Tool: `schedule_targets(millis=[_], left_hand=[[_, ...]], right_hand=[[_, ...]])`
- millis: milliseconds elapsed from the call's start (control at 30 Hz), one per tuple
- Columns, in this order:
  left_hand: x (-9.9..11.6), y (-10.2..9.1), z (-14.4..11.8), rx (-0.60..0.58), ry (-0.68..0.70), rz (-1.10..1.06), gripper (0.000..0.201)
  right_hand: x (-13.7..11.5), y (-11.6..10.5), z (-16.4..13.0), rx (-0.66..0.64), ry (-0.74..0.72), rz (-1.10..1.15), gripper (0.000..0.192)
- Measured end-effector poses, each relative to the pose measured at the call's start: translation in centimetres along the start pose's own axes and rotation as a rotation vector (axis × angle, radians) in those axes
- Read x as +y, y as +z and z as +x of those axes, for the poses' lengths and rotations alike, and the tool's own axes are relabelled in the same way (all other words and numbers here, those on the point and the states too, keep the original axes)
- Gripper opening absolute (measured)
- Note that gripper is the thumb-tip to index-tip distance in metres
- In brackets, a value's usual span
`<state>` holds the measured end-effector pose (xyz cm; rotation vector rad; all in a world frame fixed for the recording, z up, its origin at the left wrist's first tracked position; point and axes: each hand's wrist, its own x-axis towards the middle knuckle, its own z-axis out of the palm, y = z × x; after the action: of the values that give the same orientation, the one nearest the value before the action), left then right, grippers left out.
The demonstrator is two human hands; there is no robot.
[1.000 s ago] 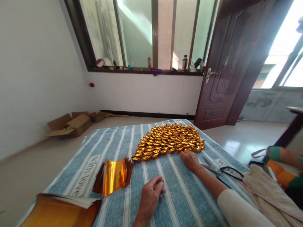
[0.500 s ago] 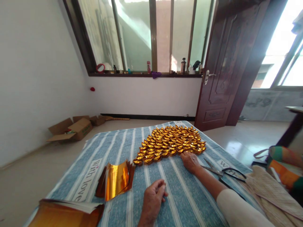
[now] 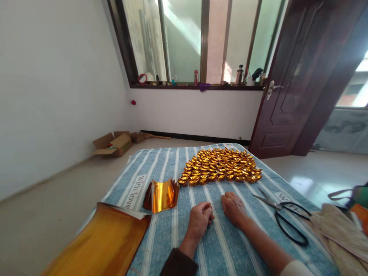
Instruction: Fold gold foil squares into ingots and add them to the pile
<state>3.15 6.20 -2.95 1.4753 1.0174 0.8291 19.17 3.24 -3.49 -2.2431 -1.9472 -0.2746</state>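
Observation:
My left hand (image 3: 199, 221) rests on the blue striped cloth (image 3: 172, 230) with its fingers curled in and nothing in it. Just to its right lies my right hand (image 3: 233, 208), knuckles up, fingers bent, also holding nothing. Beyond both hands, several folded gold paper ingots (image 3: 220, 165) lie in tight rows. A small curled stack of gold foil sheets (image 3: 161, 195) sits left of my left hand. A larger stack of gold paper (image 3: 103, 243) lies at the near left corner.
Black-handled scissors (image 3: 283, 216) lie on the cloth to the right of my right hand. A beige cloth (image 3: 339, 234) is at the near right. Open cardboard boxes (image 3: 112, 144) stand on the floor by the left wall. A dark wooden door (image 3: 290, 84) stands open.
My right hand has drawn back from the edge of the ingots toward me and now lies beside my left hand. The view has swung to the left.

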Motion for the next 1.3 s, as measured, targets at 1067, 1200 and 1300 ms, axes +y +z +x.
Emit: schedule_targets(millis=[1067, 1200, 1300], left_hand=[[3.8, -8.3, -0.3, 0.289, -0.056, 1.244, 0.029], [3.1, -8.3, -0.6, 0.241, -0.027, 1.306, 0.029], [2.8, -8.1, -0.8, 0.262, 0.002, 1.341, 0.026]], right_hand=[[-0.4, 1.1, -1.8, 0.114, -0.039, 0.07, 0.024], [-0.4, 1.0, -1.7, 0.101, -0.035, 0.072, 0.022], [-0.3, 1.0, -1.6, 0.092, -0.033, 0.073, 0.022]])
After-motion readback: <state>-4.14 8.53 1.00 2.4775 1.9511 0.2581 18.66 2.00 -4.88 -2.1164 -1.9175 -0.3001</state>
